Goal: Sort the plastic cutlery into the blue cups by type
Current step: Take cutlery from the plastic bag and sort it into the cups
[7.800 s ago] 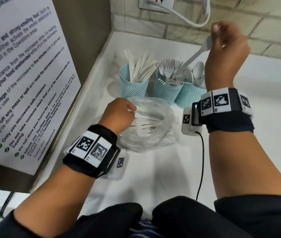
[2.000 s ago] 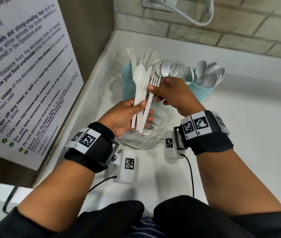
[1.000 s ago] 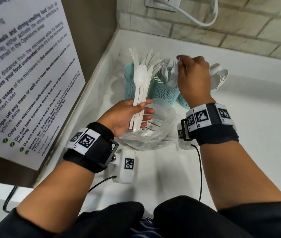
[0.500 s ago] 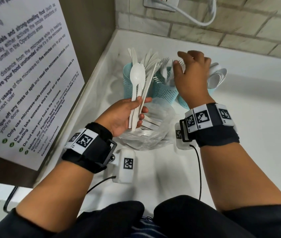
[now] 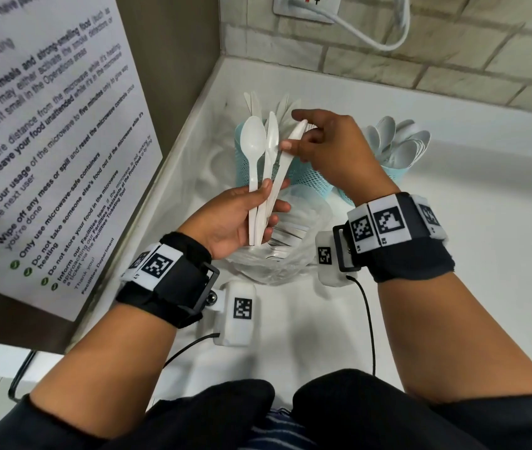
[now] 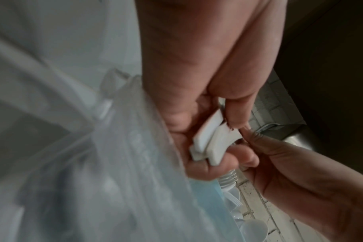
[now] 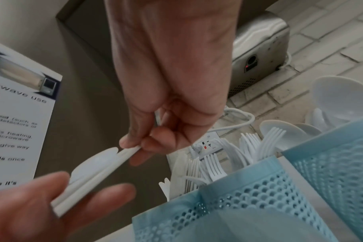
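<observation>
My left hand (image 5: 268,196) grips the handles of a small bunch of white plastic cutlery: a spoon (image 5: 253,141), a second piece (image 5: 271,134) and a knife (image 5: 285,160). My right hand (image 5: 294,134) pinches the top end of that knife (image 7: 122,157) between thumb and fingers. Behind them stand three blue mesh cups: the left cup (image 5: 243,167) with knives, the middle cup (image 7: 238,201) with forks (image 7: 211,167), mostly hidden by my right hand in the head view, and the right cup (image 5: 398,172) with spoons (image 5: 398,141). The handle ends (image 6: 207,144) show in the left wrist view.
A clear plastic bag (image 5: 277,258) with more cutlery lies under my hands on the white counter (image 5: 485,254), in the corner. A notice board (image 5: 47,141) stands on the left. A socket with a white cable (image 5: 365,30) is on the brick wall. A steel appliance (image 7: 259,54) hangs above.
My right hand has left the fork cup, come back left to the bunch and taken hold of the knife's top. The left hand has kept its grip, nearly still.
</observation>
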